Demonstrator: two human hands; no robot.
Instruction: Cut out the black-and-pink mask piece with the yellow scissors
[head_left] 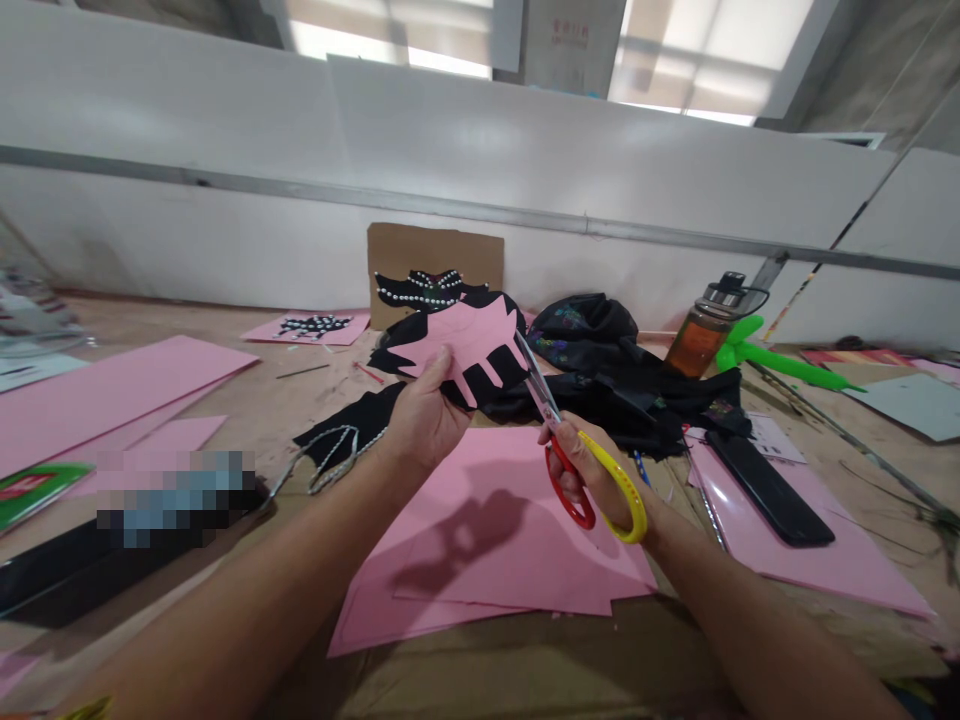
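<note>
Pinched in my left hand (429, 415) is a pink paper cutout (457, 335) with jagged edges, backed by black fabric (491, 365) that shows around and between its points. My right hand (589, 465) grips a pair of scissors (546, 395) with one red and one yellow handle loop. The scissor blades point up and to the left, at the right edge of the cutout and fabric; whether they touch it is hard to tell. Below both hands lie pink paper sheets (517, 540), with the hands' shadow on them.
Behind, a cardboard piece (386, 262) leans on the wall with a bead-trimmed black shape (431, 292). Black cloth (592, 390) lies bunched to the right, near a bottle (701, 335) and green balloon (795, 368). A black phone (769, 490) rests right; silvery cord (341, 455) lies left.
</note>
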